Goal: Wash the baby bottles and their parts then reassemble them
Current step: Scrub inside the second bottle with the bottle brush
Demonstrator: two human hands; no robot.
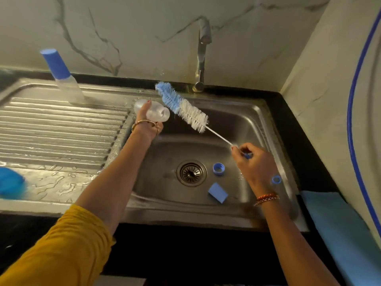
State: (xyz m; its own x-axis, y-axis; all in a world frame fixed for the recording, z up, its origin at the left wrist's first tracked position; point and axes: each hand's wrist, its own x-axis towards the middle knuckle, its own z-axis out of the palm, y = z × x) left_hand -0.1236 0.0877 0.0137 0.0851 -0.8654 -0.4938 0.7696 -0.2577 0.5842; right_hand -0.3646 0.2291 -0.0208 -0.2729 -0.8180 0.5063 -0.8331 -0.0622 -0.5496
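Your left hand (144,115) grips a clear baby bottle (153,111) over the sink's (255,112) left edge. Your right hand (254,162) pinches the bottle brush (183,107) handle above the basin.

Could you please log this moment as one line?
left hand: holds bottle | right hand: holds brush | brush outside bottle
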